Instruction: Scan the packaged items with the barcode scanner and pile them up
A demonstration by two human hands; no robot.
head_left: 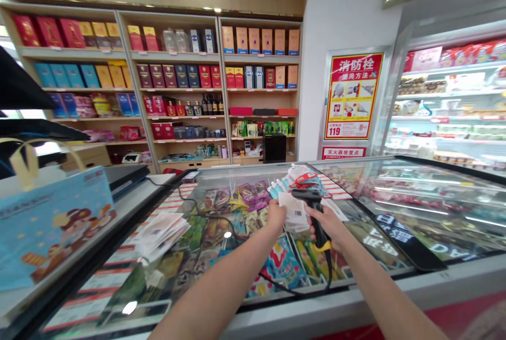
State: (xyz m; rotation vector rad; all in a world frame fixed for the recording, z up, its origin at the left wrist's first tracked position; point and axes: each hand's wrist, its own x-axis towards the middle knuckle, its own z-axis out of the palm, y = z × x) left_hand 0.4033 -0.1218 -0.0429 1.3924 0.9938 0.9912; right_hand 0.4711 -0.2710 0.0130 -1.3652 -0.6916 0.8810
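Observation:
My left hand [276, 215] pinches a flat white packet [291, 205] with a small dark barcode on its face. In my right hand [329, 224] is a black barcode scanner [312, 200], its handle wrapped by my fingers and its head beside the packet. A black cable [292, 292] runs from the handle across the glass top of a chest freezer [253, 324]. Just beyond my hands lies a pile of red and white packets [306, 175], with pale blue and white packets [276, 187] at its left. A loose stack of similar white packets [162, 234] rests on the glass to the left.
A blue paper bag [59, 224] stands on the counter at left, near dark equipment [23, 81]. A black sign board [411, 245] lies on the freezer's right part. Behind are shelves of boxed bottles [179, 76], a red fire-hydrant notice [353, 97] and a lit display fridge [450, 97].

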